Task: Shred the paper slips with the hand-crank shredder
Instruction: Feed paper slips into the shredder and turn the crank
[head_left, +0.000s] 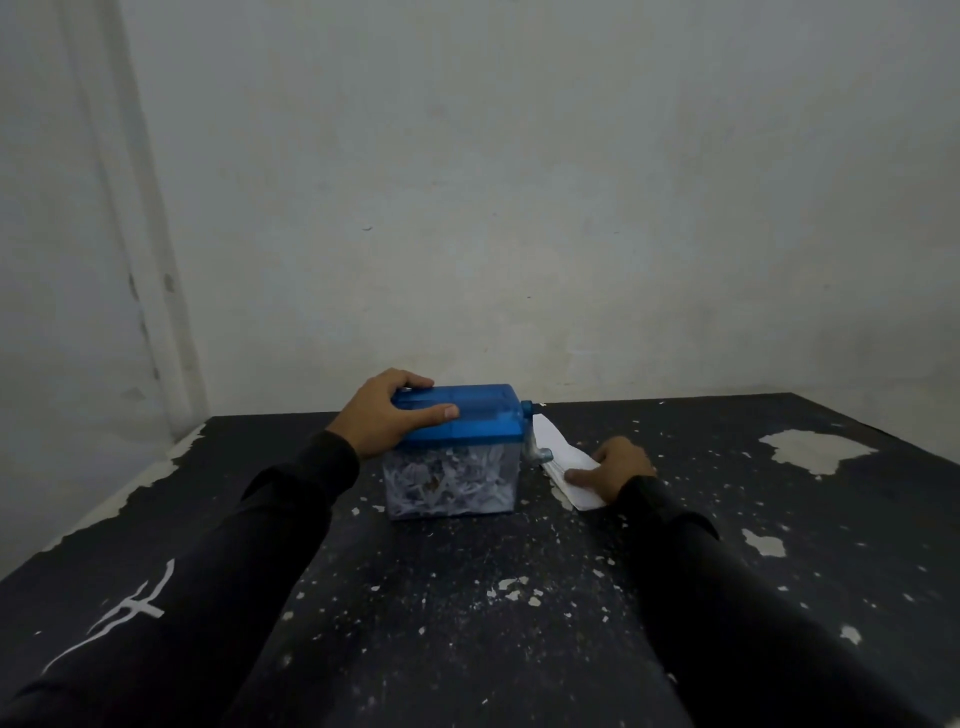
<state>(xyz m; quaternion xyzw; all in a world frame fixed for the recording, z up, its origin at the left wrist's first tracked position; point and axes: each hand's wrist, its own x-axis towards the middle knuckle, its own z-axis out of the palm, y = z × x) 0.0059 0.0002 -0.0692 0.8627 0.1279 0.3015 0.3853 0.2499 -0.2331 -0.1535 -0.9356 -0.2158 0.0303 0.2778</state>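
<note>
The hand-crank shredder (454, 449) stands upright at the middle of the black table (467, 597), its long axis running left to right across the view; the blue lid (462, 415) sits on a clear bin (449, 483) packed with white shreds (447, 480); the crank (535, 441) juts from the right end, toward 3 o'clock, its handle hanging low beside the bin.

The left hand (387, 418) clamps the lid's left end, fingers curled over the far edge and thumb laid along the top; the right hand (618, 467) lies on the paper slips (563, 457), thumb pressed flat on them; the other fingers are hidden behind the hand, so whether they curl or lie straight cannot be told.

The slips lie just right of the crank, long axis slanting from 11 o'clock to 5 o'clock, the far end close to the crank's hub; how many slips are stacked is hard to make out.

The table's far edge meets the pale wall (519, 208) just behind the shredder; the left edge runs diagonally at 9 o'clock; bare flaked tabletop spreads toward 6 o'clock and 3 o'clock; dark sleeves (260, 545) cover both forearms, cut off by the bottom edge of the view.
</note>
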